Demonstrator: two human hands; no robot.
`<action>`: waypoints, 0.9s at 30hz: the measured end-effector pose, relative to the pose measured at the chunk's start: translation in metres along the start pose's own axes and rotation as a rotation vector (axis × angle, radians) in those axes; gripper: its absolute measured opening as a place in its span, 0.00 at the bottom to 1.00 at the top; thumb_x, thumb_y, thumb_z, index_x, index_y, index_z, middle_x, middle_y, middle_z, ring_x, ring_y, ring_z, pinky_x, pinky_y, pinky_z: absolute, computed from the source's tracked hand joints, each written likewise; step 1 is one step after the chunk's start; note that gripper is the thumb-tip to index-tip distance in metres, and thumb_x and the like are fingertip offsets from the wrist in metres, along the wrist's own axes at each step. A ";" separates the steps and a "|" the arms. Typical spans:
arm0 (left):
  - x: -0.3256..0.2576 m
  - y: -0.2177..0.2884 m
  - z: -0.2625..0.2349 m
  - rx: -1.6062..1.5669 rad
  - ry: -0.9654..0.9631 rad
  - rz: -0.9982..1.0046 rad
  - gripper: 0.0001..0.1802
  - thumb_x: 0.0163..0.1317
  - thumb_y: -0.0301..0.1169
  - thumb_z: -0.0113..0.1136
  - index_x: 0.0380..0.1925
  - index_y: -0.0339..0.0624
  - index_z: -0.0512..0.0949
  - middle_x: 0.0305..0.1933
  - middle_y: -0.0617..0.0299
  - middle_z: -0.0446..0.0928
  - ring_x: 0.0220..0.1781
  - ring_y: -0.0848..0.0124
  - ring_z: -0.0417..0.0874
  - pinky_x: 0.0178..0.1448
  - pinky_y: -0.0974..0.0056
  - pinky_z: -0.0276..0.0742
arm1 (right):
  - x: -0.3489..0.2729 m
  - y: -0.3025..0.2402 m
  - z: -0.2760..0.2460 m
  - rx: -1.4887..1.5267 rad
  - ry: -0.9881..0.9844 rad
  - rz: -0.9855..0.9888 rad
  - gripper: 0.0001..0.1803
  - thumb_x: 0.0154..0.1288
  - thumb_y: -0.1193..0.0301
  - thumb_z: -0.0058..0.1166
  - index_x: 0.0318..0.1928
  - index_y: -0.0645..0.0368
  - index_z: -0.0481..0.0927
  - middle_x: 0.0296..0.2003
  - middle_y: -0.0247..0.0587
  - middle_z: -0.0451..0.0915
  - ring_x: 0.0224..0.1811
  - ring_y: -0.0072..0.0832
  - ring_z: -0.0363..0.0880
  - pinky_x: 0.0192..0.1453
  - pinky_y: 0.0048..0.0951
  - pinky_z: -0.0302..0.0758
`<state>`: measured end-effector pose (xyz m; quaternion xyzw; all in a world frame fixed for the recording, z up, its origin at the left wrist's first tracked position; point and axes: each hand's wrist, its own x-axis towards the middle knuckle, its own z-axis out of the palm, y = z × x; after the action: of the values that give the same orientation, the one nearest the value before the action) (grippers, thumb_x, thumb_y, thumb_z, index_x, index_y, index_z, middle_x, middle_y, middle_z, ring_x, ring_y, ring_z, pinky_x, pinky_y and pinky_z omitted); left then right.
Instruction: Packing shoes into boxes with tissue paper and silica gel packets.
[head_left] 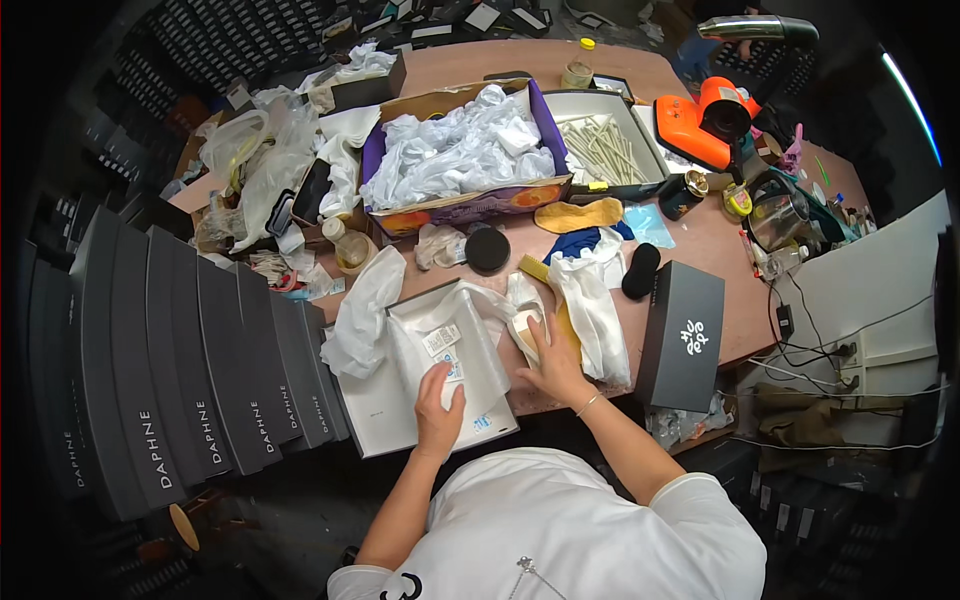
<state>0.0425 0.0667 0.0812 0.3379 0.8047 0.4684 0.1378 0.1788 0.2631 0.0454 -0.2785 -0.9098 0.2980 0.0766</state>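
Note:
My left hand (438, 408) lies flat on white wrapping paper inside an open white shoe box (375, 420) at the table's near edge, next to small white paper tags (442, 340). My right hand (552, 362) presses on a pale shoe (524, 318) just right of the box, its fingers spread over it. A white cloth bag (593, 305) lies beside that hand, partly over a yellow insole strip. Neither hand visibly grips anything.
A black box lid (683, 335) lies at the right. A purple carton of crumpled white paper (460, 150) stands behind, with a tray of sticks (605, 150), an orange tool (700, 125), a round black tin (487, 249). Stacked dark shoe boxes (180, 380) fill the left.

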 end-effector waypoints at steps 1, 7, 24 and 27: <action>0.004 0.008 0.006 -0.021 -0.025 0.021 0.22 0.57 0.24 0.59 0.54 0.31 0.73 0.55 0.45 0.73 0.58 0.50 0.75 0.61 0.57 0.71 | 0.000 0.014 0.013 0.031 -0.044 0.016 0.47 0.50 0.66 0.66 0.70 0.53 0.56 0.68 0.67 0.49 0.63 0.62 0.63 0.64 0.44 0.66; 0.025 0.030 0.000 -0.554 -0.030 -0.201 0.26 0.63 0.28 0.60 0.60 0.33 0.68 0.63 0.47 0.67 0.61 0.59 0.73 0.61 0.60 0.73 | -0.011 0.022 -0.049 1.292 -0.100 0.482 0.29 0.57 0.72 0.50 0.60 0.65 0.66 0.41 0.47 0.76 0.43 0.37 0.79 0.48 0.34 0.78; 0.023 0.068 -0.011 -1.334 0.123 -0.642 0.24 0.67 0.38 0.55 0.59 0.42 0.66 0.54 0.61 0.73 0.57 0.69 0.75 0.61 0.62 0.71 | -0.060 -0.053 -0.035 2.442 -0.764 0.669 0.30 0.59 0.59 0.48 0.58 0.64 0.69 0.42 0.51 0.75 0.41 0.40 0.77 0.35 0.30 0.80; 0.023 0.066 -0.010 -1.327 0.145 -0.669 0.23 0.67 0.38 0.55 0.58 0.41 0.66 0.54 0.60 0.73 0.57 0.69 0.75 0.61 0.62 0.71 | -0.058 -0.054 -0.034 2.453 -0.745 0.702 0.28 0.61 0.60 0.46 0.58 0.64 0.69 0.44 0.49 0.75 0.42 0.41 0.76 0.38 0.32 0.80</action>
<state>0.0479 0.0981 0.1447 -0.1110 0.4200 0.8097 0.3945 0.2125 0.2116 0.1059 -0.1500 0.0999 0.9820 -0.0561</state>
